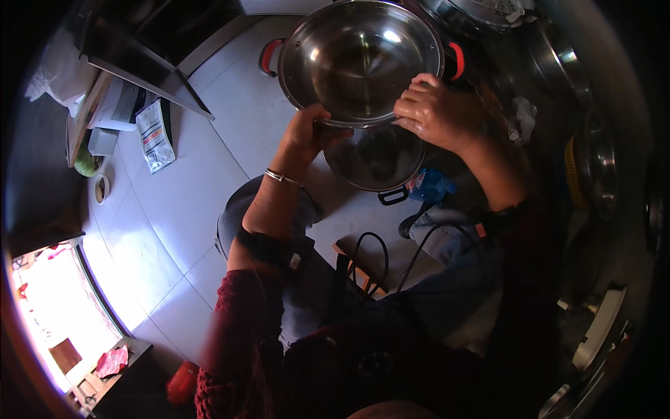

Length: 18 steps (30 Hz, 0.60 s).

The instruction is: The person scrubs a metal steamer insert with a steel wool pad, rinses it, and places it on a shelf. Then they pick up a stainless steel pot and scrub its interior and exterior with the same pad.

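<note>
A wide stainless steel pan (340, 68) with red-sleeved side handles is held up in front of me, its shiny inside towards me. My left hand (309, 131) grips the near rim, thumb over the edge and fingers underneath. On the rim's right side, my right hand (429, 110) has its fingers curled over the edge; the skin looks wet. Below the pan, and partly hidden by it, is a second metal pot (382, 162) with a black loop handle (392, 196). Close to that handle lies a blue plastic bottle (432, 186) with a label.
More metal cookware (557, 57) stands at the right, beside a crumpled clear plastic bag (522, 120). A printed pouch (155, 136) and a small bowl (102, 188) are on the tiled floor (172, 204) at left. Black cables (387, 256) hang between my knees, above a wooden piece (361, 277).
</note>
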### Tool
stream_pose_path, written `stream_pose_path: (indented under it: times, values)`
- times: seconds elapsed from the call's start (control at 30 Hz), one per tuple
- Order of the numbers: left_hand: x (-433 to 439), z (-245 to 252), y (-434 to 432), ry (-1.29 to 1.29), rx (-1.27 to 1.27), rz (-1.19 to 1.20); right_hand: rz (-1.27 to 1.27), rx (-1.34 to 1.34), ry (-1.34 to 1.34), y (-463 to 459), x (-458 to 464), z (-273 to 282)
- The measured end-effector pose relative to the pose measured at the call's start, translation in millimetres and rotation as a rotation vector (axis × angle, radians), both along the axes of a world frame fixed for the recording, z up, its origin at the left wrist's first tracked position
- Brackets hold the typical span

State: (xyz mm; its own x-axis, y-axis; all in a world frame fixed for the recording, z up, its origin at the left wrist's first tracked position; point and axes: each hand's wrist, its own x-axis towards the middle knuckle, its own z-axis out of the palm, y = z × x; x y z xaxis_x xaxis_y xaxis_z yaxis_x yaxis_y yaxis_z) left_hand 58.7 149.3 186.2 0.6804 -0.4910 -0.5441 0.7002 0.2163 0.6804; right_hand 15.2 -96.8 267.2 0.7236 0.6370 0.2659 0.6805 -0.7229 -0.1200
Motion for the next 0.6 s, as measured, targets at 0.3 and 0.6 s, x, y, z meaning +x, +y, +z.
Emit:
stream_pose_path:
  times: [0.3,0.6]
  values:
    - [8,19,29,-0.187,0.243,-0.160,-0.148,0.561,0.161,-5,23,29]
    - [37,10,55,-1.146,0.607,-0.193,-0.257,0.685,0.582,-28,6,29]
